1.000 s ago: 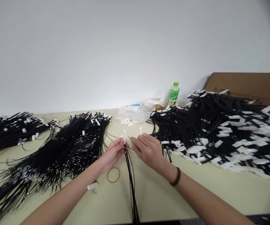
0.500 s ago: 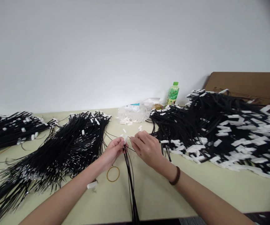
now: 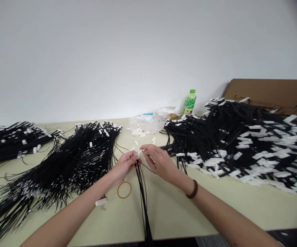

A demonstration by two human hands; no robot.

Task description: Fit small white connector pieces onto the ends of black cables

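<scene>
My left hand pinches a small white connector at the top of a bunch of thin black wires. The wires hang down from the fingers across the table and over its front edge. On the other side, my right hand has its thumb and forefinger closed at the connector's upper end. Whether those fingertips grip the connector or a wire end is too small to tell. One thin wire runs from the left fingers to beneath the right hand. Several loose small white pieces lie just beyond the hands.
Heaps of black wires lie at left and right, the right one with many white tags. A clear plastic bag of white pieces and a green-capped bottle stand behind. A yellow rubber band lies near my left forearm; cardboard leans at back right.
My right fingertips have moved slightly left and up, from just beside the white connector to its upper end. My left hand keeps its pinch, nearly still.
</scene>
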